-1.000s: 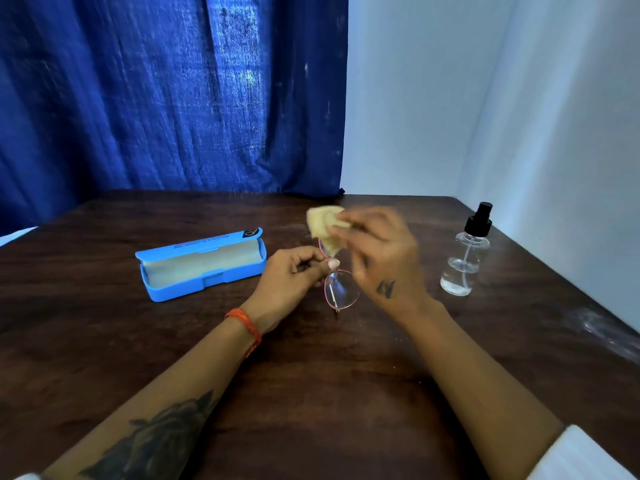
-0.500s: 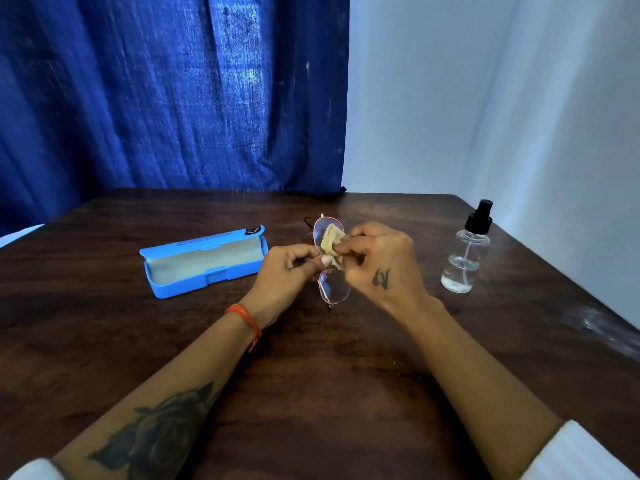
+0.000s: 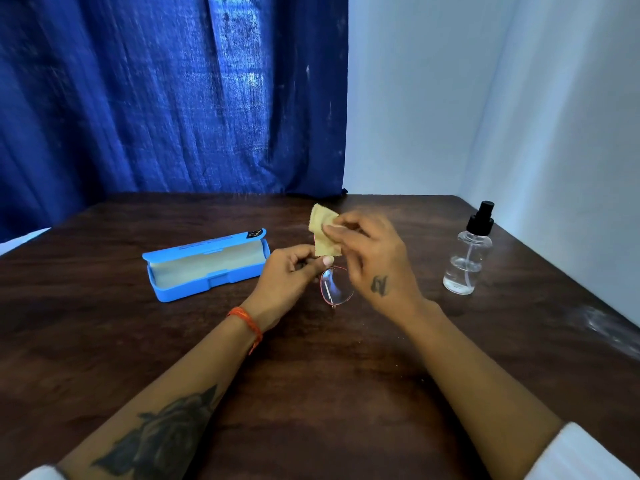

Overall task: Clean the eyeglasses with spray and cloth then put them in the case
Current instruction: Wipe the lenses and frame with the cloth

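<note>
Above the dark wooden worktop, the left hand pinches the red-rimmed eyeglasses between thumb and curled fingers, one lens hanging below. The right hand pinches a yellow cloth just above the frame, its motion blurred. To the left lies the blue case, open, its lid back. A clear spray bottle stands upright at right, well apart

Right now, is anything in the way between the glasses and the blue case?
Nothing visible. The glasses are held by the left hand, and the open case lies just beside it on bare table.
</note>
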`<state>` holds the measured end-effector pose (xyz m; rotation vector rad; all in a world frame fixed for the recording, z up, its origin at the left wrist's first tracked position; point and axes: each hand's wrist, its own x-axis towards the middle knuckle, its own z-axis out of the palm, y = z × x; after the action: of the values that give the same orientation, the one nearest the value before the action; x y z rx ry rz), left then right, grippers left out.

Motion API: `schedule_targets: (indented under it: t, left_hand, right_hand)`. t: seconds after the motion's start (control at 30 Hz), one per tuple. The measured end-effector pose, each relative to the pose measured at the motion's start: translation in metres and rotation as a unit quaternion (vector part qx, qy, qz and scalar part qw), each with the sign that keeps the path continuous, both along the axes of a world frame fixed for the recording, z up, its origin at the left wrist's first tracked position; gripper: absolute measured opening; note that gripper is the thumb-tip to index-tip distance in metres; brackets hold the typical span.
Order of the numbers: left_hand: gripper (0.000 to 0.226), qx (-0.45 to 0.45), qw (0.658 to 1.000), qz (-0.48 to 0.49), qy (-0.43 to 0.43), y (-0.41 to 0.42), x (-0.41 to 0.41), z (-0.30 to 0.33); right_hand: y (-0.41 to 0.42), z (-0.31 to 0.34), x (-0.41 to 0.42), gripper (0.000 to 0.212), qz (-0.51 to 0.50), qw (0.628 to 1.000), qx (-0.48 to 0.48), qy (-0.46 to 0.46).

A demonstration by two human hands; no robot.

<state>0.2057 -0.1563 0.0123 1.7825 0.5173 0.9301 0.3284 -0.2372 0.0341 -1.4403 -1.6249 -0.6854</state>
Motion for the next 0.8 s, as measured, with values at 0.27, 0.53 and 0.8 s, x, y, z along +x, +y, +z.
schedule_targets:
  t: [0.27, 0.53, 0.8]
  left_hand:
    - [0.016, -0.007, 1.000, 0.002, -0.011, -0.003, -0.001, 0.001]
    - [0.012, 0.009, 1.000, -0.011, -0.015, -0.001, -0.001, 0.003]
    - [0.010, 0.067, 0.997, -0.025, 0.009, -0.001, -0.001, 0.002]
  right_hand:
    - [0.001, -0.001, 0.011, 0.031, 0.057, 0.996, -0.052, 0.035]
    - [-0.002, 0.012, 0.016, 0.022, 0.003, 0.990, 0.092, 0.103]
    - [-0.002, 0.012, 0.012, 0.016, 0.059, 0.983, -0.014, 0.171]
